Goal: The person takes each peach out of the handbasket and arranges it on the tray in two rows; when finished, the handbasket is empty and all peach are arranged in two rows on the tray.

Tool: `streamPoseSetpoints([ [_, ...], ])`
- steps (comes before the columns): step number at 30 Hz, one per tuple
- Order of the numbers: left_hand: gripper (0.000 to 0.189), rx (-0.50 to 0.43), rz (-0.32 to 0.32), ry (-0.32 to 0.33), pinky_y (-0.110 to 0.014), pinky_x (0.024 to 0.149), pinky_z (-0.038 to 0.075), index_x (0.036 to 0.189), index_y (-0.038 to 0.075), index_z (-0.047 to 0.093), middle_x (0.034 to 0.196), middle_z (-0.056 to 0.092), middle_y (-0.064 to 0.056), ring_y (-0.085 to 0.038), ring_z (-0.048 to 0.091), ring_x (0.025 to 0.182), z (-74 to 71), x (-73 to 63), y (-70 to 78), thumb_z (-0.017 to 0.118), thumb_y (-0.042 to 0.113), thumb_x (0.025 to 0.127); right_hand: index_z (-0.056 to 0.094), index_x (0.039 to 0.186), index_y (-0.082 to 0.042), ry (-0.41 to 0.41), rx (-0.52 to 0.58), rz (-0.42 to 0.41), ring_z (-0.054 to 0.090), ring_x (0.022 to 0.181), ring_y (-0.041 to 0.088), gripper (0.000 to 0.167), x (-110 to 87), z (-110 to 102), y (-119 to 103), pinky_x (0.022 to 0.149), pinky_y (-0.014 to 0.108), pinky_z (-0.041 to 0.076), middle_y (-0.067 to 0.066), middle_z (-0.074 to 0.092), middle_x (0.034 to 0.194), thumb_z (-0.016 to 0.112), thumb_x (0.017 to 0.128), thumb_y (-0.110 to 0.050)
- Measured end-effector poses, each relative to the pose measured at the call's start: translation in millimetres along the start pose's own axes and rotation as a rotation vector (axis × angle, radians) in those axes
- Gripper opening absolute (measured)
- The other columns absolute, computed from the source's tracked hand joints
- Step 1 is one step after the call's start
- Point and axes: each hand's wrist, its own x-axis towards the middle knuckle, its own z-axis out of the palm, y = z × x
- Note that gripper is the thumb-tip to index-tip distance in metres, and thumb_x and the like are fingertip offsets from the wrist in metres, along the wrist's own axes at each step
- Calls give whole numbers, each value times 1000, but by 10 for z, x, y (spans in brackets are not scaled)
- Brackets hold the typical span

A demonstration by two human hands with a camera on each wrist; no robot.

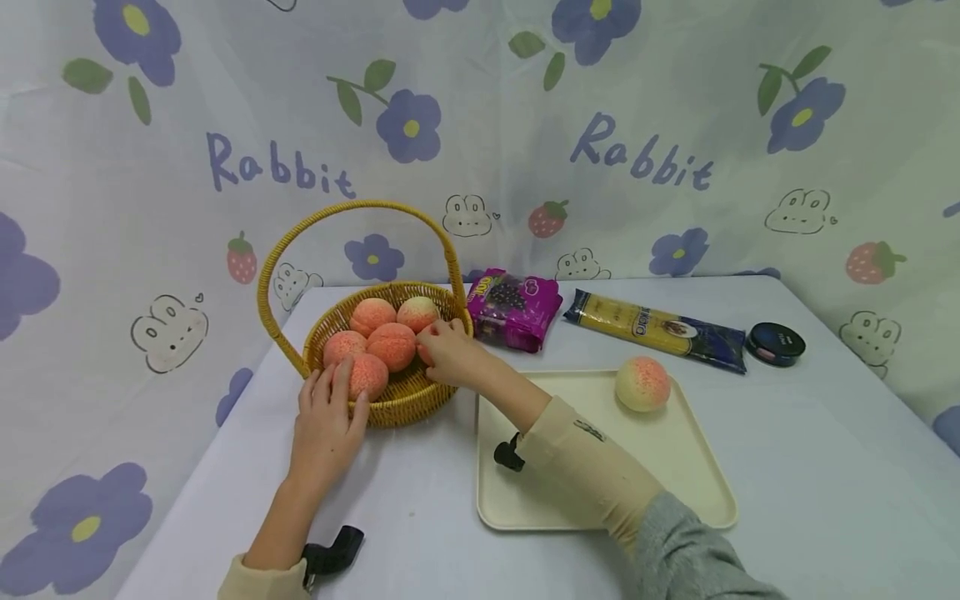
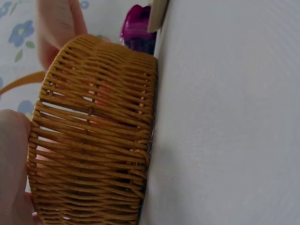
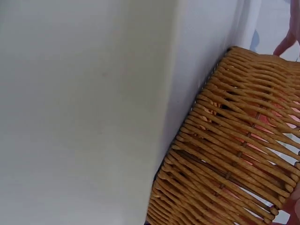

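Note:
A wicker basket (image 1: 408,408) with a tall arched handle holds several speckled pink and cream peaches (image 1: 392,346). My right hand (image 1: 459,354) reaches over its right side and grips a peach (image 1: 424,343) there, mostly hidden by the fingers. At the front left, my left hand (image 1: 327,425) rests on the rim with extended fingers beside the nearest peach (image 1: 367,377). From the left wrist, the woven wall (image 2: 93,136) fills the middle, a thumb at its rim. On the cream tray (image 1: 600,521) sits one paler peach (image 1: 642,384).
Behind the tray lie a purple grape-printed bag (image 1: 513,308), a long yellow and blue spaghetti pack (image 1: 656,329) and a round dark tin (image 1: 776,343). The basket's handle (image 1: 360,204) arches high above the peaches. A patterned cloth hangs behind the white table.

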Motion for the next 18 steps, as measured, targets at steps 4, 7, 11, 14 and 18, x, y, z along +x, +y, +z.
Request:
streamPoseSetpoints([
  [4, 55, -2, 4, 2, -67, 90, 28, 144, 11, 23, 137, 30, -26, -45, 17, 128, -9, 5, -4, 40, 31, 96, 53, 123, -19, -41, -39, 13, 35, 111, 30, 43, 42, -17, -35, 79, 37, 46, 10, 42, 126, 66, 83, -24],
  [7, 55, -2, 12, 12, -67, 89, 28, 144, 10, 24, 137, 31, -26, -45, 18, 128, -20, 4, -7, 40, 31, 96, 53, 124, -18, -52, -60, 25, 35, 109, 30, 46, 92, -16, -50, 78, 35, 45, 10, 41, 128, 69, 81, -25],
  [11, 54, 8, 16, 20, -68, 88, 30, 143, 10, 26, 136, 32, -26, -46, 19, 127, -21, 12, 3, 40, 31, 96, 51, 127, -17, -44, -93, 40, 36, 107, 29, 52, 161, 14, -38, 83, 36, 42, 9, 41, 130, 71, 79, -26],
  [14, 53, 7, 16, 20, -67, 88, 30, 142, 10, 26, 136, 32, -26, -46, 20, 127, -22, 16, 16, 40, 31, 95, 49, 127, -16, -32, -115, 56, 38, 109, 31, 54, 198, 45, -31, 84, 39, 42, 9, 40, 131, 71, 79, -25],
  [18, 54, 1, 7, 12, -67, 89, 29, 143, 11, 26, 136, 31, -26, -45, 18, 128, -43, 6, 25, 40, 31, 95, 45, 130, -17, -21, -121, 80, 37, 113, 33, 58, 237, 82, -48, 86, 43, 42, 9, 38, 134, 71, 78, -24],
])
